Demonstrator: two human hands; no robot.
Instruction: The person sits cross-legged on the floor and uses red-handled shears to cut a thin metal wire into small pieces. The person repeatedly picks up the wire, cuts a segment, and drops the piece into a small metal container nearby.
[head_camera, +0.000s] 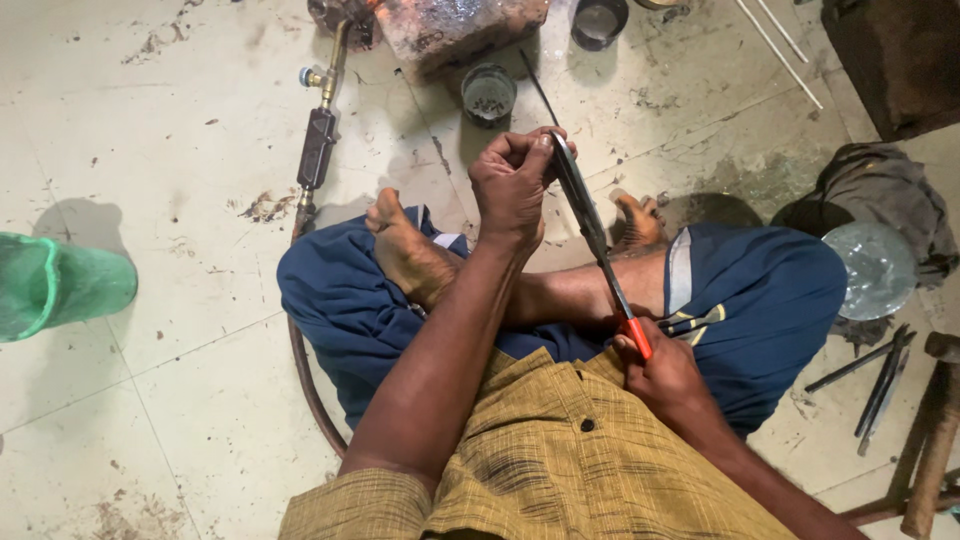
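Seated cross-legged on a stained floor (150, 150). Left hand (512, 180) pinching a small metal strip (560, 150) at the tips of long snips (590, 225), fingers clenched tight on the piece. Right hand (665, 375) wrapped around the red-tipped handles (637, 337), squeezing, blades seemingly closed on the strip. Bare feet (400, 245) directly below the cut. Torch (320, 140) with hose, brick (460, 30) and 2 small cups (488, 95) beyond; rods (880, 385) and a glass bowl (875, 270) to the right.

Likely trouble: left fingertips sitting right at the blade edge, easily nicked on a slip; offcuts dropping onto bare skin; the thin piece twisting if held loosely.
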